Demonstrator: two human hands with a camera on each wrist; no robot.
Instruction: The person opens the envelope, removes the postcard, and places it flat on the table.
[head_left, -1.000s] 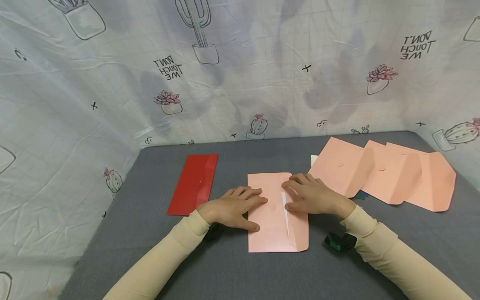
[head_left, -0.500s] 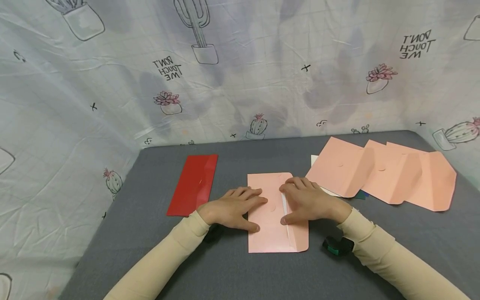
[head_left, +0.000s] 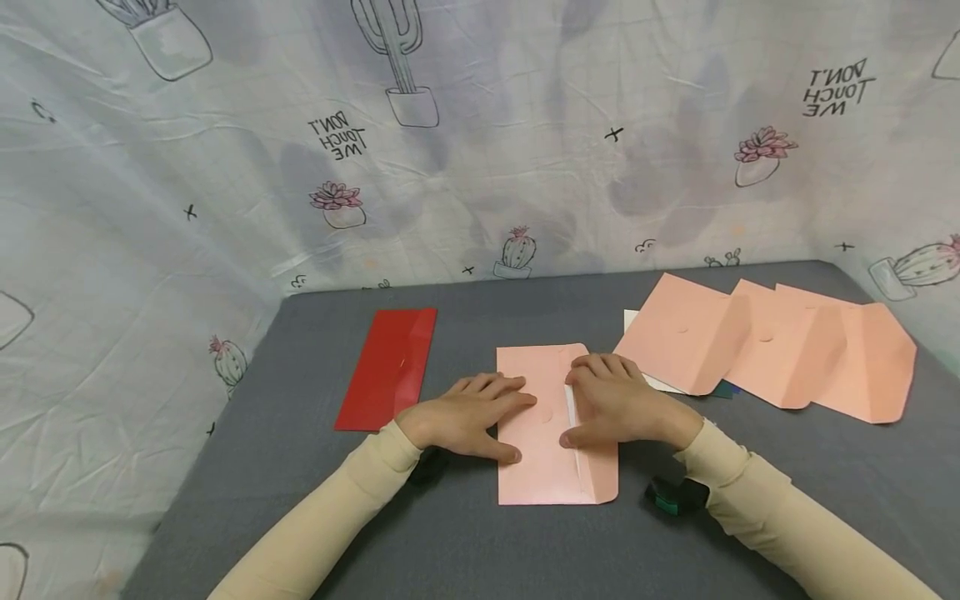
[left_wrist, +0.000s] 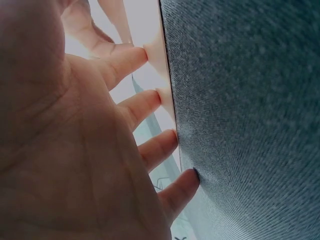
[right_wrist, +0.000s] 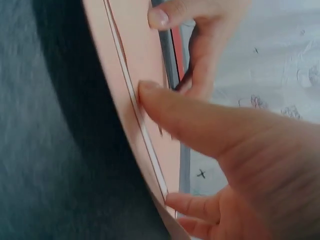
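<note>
A pink paper envelope [head_left: 532, 483] lies flat on the grey cloth, its flap side to the right. My left hand [head_left: 468, 417] rests on its left part with fingers spread; in the left wrist view the fingertips [left_wrist: 137, 56] touch its edge and the cloth. Along the flap's fold shows a narrow white paper strip [head_left: 571, 407], seen lengthwise in the right wrist view. My right hand [head_left: 626, 404] lies over the flap, its thumb [right_wrist: 165, 102] and fingers set apart, touching the envelope beside that strip. Whatever lies under the right palm is hidden.
To the left lies a red envelope [head_left: 390, 367]. At the right, overlapping pink envelopes [head_left: 675, 333] with their flaps unfolded cover a cream sheet [head_left: 628, 320] and a dark green piece [head_left: 723, 389]. A printed curtain [head_left: 570, 192] stands behind the table.
My right hand has slid a little toward me along the white strip, its thumb now lower on it. The left hand and the envelope stay in place.
</note>
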